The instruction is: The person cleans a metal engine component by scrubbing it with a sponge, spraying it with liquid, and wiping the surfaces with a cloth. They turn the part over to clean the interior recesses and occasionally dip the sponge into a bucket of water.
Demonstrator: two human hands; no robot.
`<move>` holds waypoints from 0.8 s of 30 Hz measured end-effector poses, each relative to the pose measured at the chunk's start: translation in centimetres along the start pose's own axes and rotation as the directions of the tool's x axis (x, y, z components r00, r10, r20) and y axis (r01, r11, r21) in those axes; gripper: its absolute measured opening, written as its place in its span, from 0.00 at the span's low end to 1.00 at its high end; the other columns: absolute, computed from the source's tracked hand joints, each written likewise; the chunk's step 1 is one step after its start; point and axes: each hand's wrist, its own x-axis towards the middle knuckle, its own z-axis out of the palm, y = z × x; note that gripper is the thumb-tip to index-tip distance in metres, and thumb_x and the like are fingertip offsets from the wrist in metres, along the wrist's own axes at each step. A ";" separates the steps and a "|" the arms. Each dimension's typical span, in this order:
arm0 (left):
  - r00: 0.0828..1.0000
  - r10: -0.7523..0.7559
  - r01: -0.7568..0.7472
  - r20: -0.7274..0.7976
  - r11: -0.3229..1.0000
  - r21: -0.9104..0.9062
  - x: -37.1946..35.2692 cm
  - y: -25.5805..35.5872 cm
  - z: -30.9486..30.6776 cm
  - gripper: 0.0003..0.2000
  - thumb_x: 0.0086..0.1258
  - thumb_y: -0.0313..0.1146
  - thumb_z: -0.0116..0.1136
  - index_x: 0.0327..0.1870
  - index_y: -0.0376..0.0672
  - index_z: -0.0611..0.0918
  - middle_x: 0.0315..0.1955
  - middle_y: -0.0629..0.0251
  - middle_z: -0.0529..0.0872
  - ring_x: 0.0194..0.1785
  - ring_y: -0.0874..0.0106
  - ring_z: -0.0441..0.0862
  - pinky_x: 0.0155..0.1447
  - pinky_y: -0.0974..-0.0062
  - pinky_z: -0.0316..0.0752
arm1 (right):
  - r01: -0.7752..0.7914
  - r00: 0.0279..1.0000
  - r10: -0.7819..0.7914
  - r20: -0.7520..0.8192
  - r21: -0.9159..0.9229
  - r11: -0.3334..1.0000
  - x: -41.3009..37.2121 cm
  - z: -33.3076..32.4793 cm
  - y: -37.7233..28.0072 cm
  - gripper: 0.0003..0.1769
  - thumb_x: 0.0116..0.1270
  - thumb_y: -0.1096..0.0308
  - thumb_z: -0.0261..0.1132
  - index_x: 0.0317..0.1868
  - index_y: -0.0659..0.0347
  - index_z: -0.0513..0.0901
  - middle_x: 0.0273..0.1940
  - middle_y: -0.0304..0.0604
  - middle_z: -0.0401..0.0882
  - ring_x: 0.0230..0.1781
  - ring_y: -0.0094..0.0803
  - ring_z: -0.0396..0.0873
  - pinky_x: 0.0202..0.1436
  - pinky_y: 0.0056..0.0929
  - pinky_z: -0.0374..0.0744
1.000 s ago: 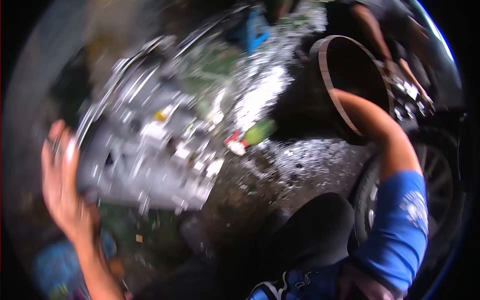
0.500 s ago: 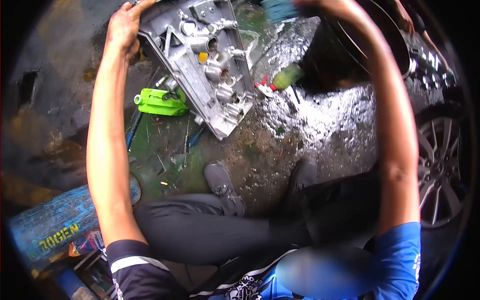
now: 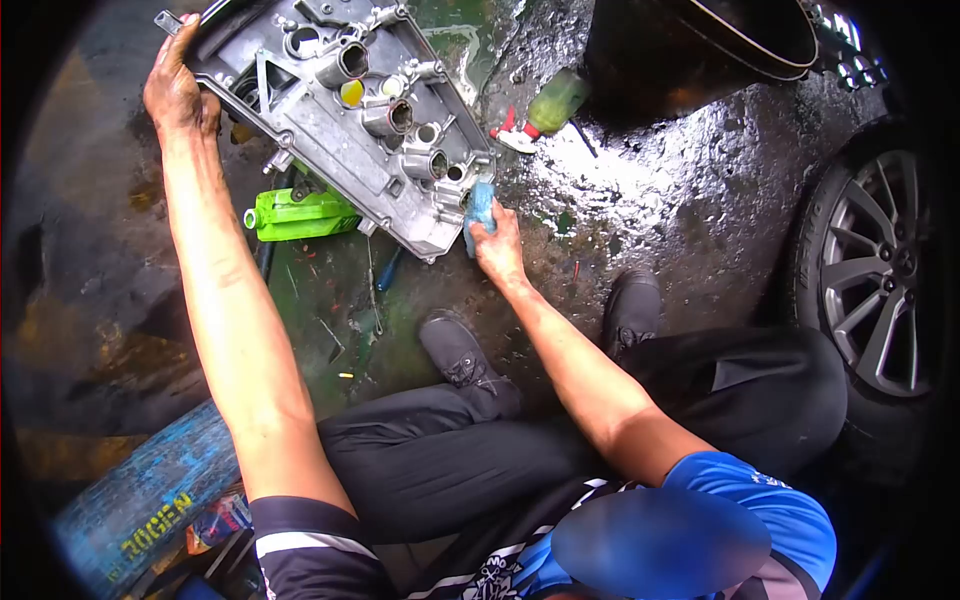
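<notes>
The fingers (image 3: 170,62) of my left hand (image 3: 182,98) are curled over the far upper corner of the grey cast-metal engine cover (image 3: 300,150). They clamp on its rim and prop it tilted up off the floor. The fingers (image 3: 488,225) of my right hand (image 3: 500,245) are pressed together around a small blue wad (image 3: 479,203). I cannot tell whether it is cloth or sponge. It is pushed against the cover's lower right edge, beside its row of round tube openings.

I judge the cover stiff, awkwardly long and fairly heavy for one hand. It is probably slick too, since its surface shines wet. The rim and the ribbed corners look like the safest hold, because the tubes and thin brackets stick out and could nick a knuckle. The wad looks soft, light and easily squeezed.

Just beneath the cover a bright green plastic container (image 3: 300,215) lies on its side, partly covered by it. Near the cover's right end a green bottle with a red and white nozzle (image 3: 553,100) lies on the wet dark floor (image 3: 660,200). Beyond it stands a dark drum with a pale rim (image 3: 720,40), cut off at the top. A car wheel (image 3: 880,270) is at right. A blue cylinder with yellow letters (image 3: 140,510) is at lower left, its lettering only partly readable. The cover's underside and the spot where it meets the floor are hidden. The bits scattered below it are too small to name.
</notes>
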 end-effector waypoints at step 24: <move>0.978 0.178 -0.164 -0.113 0.979 0.120 -2.7 1.5 1.9 0.11 0.65 0.19 0.65 0.46 0.23 0.82 0.42 0.48 0.85 0.42 0.56 0.87 0.51 0.59 0.85 | 0.091 0.857 0.088 0.508 -0.317 0.944 6.4 -3.2 -1.3 0.23 0.71 0.59 0.53 0.63 0.54 0.81 0.57 0.54 0.83 0.61 0.51 0.79 0.67 0.45 0.75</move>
